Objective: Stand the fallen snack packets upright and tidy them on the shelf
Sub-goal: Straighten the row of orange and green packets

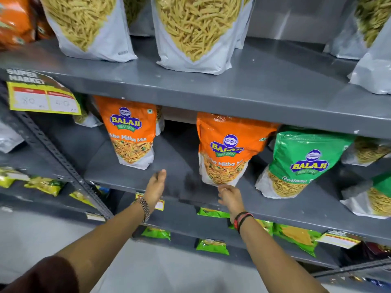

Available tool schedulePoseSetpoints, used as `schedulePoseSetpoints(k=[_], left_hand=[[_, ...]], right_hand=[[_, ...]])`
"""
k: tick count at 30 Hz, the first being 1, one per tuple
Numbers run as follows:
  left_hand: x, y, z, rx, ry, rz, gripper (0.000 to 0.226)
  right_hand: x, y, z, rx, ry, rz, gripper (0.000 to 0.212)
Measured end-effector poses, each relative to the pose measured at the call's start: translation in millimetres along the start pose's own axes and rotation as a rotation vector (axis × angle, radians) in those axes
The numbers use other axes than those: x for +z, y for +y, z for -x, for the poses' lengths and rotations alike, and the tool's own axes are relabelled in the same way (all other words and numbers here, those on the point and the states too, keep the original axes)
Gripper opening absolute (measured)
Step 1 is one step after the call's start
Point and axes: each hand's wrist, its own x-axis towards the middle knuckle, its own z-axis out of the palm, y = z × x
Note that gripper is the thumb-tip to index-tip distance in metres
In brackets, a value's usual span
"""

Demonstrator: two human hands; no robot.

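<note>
Hands first: the left hand (156, 188) is flat and spread over the grey middle shelf (175, 166), gripping nothing. The right hand (229, 198) hangs loosely curled just under the right orange packet (225, 151); touching or not, can't tell. It reads "BALAJI WAFERS", upright, same as the left orange packet (131, 132). Further right is a green Balaji packet (296, 163), "Ratlami". Far left price tag (41, 96) says "SUPER MARKET".

2 orange Balaji Mitha Mix packets (132, 132) (227, 151) stand on the middle shelf (179, 157), with 1 green Balaji Ratlami packet (296, 163) beside them. The upper shelf (264, 66) shows 2 full white sev pouches (88, 26) (196, 32). 2 hands (155, 188) (230, 198) are in view, and 1 yellow price card (42, 96) hangs at the left.
</note>
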Motion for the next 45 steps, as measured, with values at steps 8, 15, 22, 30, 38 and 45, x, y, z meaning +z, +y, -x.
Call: schedulePoseSetpoints(k=[8, 15, 22, 30, 38, 45], left_hand=[[-116.4, 6.5, -39.2, 0.083, 0.161, -0.031, 0.053], [-174.6, 22.7, -87.5, 0.173, 0.033, 0.021, 0.065], [-185.4, 35.7, -132.0, 0.172, -0.206, -0.176, 0.084], [-187.2, 27.7, -145.2, 0.207, -0.188, -0.345, 0.073], [-197.1, 21.0, -138.2, 0.190, -0.197, -0.382, 0.078], [-184.8, -4.9, -118.9, 0.191, -0.006, -0.207, 0.069]], right_hand=[[115.5, -15.4, 2.3, -0.033, -0.162, -0.030, 0.038], [208.6, -55.8, -1.2, -0.198, -0.173, 0.101, 0.062], [252.5, -63.1, -11.9, -0.197, -0.075, -0.107, 0.036], [259.6, -56.7, -9.0, -0.207, -0.059, -0.138, 0.035], [260.1, -52.4, -2.4, -0.247, -0.098, -0.120, 0.039], [231.8, -28.9, -9.2, -0.178, 0.030, -0.116, 0.045]])
